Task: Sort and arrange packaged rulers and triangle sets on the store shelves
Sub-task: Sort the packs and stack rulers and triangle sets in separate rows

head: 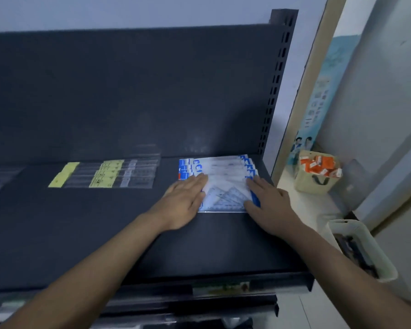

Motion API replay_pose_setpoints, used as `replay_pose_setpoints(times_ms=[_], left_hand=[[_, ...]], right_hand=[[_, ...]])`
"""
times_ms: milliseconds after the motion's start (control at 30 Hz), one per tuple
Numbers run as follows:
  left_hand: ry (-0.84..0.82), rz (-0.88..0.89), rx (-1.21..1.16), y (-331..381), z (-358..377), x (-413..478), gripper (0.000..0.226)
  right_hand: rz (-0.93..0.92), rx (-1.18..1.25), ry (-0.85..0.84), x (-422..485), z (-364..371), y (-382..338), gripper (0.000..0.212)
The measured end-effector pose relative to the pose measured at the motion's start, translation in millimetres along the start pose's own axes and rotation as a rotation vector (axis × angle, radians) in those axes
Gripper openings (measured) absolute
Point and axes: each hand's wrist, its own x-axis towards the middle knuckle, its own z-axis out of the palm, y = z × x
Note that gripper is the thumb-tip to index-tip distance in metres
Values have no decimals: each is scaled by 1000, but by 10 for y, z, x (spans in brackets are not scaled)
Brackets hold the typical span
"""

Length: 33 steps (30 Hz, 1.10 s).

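While your left hand [185, 201] and right hand [269, 205] lie flat with straight fingers on either edge of the triangle set packs [226, 186] between them, press evenly and nudge both sides inward to square the stack. The packs are clear sleeves with blue-and-white cards, fanned away from you. Yellow-labelled packaged rulers [109, 174] lie well left of your left hand on the dark shelf [81, 233].

Both hands lie flat on a fanned stack of triangle sets [226, 184] on the dark shelf [105, 233], the left hand [184, 200] on its left edge, the right hand [269, 205] on its right. Packaged rulers [109, 173] lie in a row further left, well apart from the stack.
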Motion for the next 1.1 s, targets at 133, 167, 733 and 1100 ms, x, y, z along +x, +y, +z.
replay_pose_setpoints(times_ms=[133, 167, 733, 1100], left_hand=[[26, -63, 12, 21, -2, 103, 51], [26, -71, 4, 30, -18, 141, 51], [196, -305, 214, -230, -637, -1248, 70], [206, -749, 400, -2054, -1252, -4308, 79]], right_hand=[[-69, -97, -8, 116, -3, 32, 62], [-71, -93, 0, 141, -10, 34, 61], [-262, -74, 191, -229, 79, -1206, 55], [-476, 35, 160, -1037, 1265, -4232, 65]])
